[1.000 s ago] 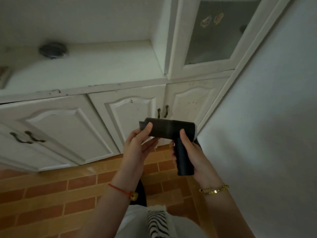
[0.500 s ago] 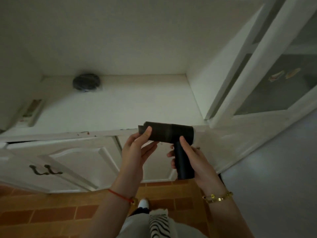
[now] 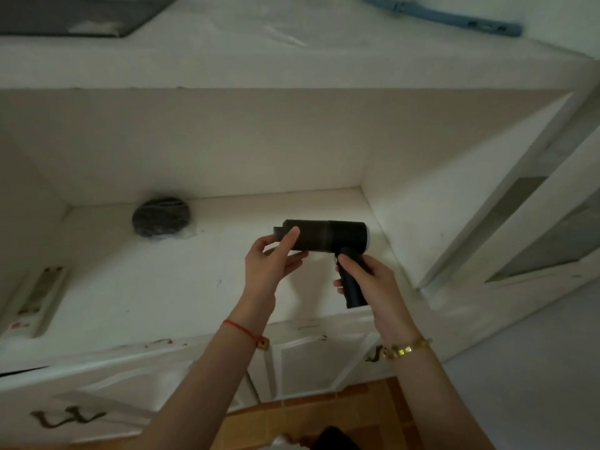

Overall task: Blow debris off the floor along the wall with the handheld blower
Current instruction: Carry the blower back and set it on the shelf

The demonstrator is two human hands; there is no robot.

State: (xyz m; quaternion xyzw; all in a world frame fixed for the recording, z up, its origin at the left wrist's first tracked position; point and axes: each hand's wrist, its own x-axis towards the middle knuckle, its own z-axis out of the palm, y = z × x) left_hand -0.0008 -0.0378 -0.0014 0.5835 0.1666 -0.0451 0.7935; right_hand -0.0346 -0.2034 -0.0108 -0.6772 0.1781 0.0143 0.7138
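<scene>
Blower (image 3: pixel 324 237) now over shelf (image 3: pixel 146 287), right hand (image 3: pixel 370 280) tight round handle (image 3: pixel 352 292), left hand (image 3: pixel 272 264) seemingly round nozzle (image 3: pixel 281 230).

Nothing legible; red smudge (image 3: pixel 18 325) on the flat device (image 3: pixel 37 295), perhaps lettering.

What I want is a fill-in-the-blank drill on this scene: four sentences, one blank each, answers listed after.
1. The left hand and the right hand both hold the black ___.
2. The string bracelet on the left wrist is coloured ___.
3. The chain bracelet on the right wrist is coloured ___.
4. In the picture, the dark round object on the counter lies to the ___ of the blower.

Missing words: blower; red; gold; left.
</scene>
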